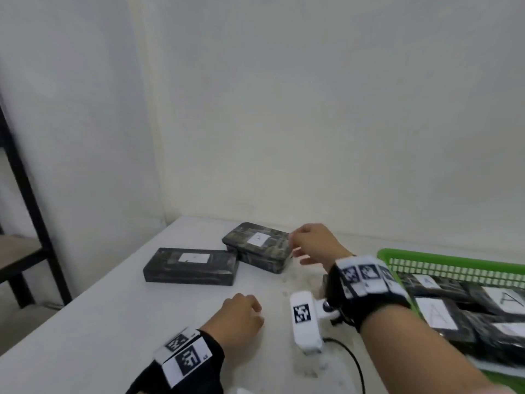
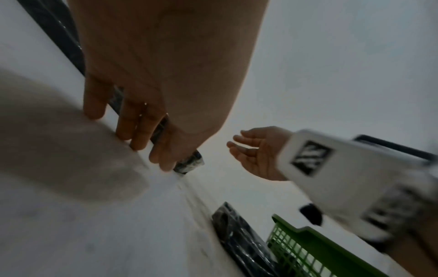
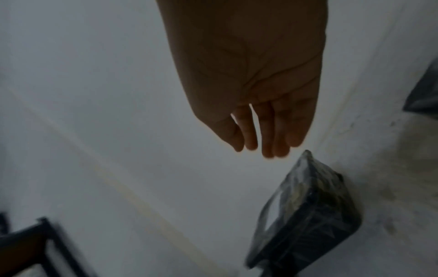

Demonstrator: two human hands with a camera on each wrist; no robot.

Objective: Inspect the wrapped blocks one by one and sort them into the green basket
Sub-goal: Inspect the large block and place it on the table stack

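Two dark wrapped blocks lie on the white table point(image 1: 119, 308): a near one point(image 1: 190, 265) with a white label, and a far one point(image 1: 258, 245) labelled 3. My right hand point(image 1: 295, 248) hovers open at the far block's right end; in the right wrist view its straight fingers point(image 3: 265, 146) stop just short of that block point(image 3: 305, 215). My left hand point(image 1: 250, 314) holds nothing and rests on the table in front of the near block, fingertips point(image 2: 132, 135) down on the surface. The green basket point(image 1: 426, 260) at the right holds several blocks labelled A.
Another dark wrapped block point(image 2: 237, 234) lies on the table right beside the basket point(image 2: 308, 236); my right wrist mostly hides it in the head view. A black cable point(image 1: 355, 362) runs across the near table. A black shelf frame point(image 1: 31, 200) stands left of the table. White walls close the corner behind.
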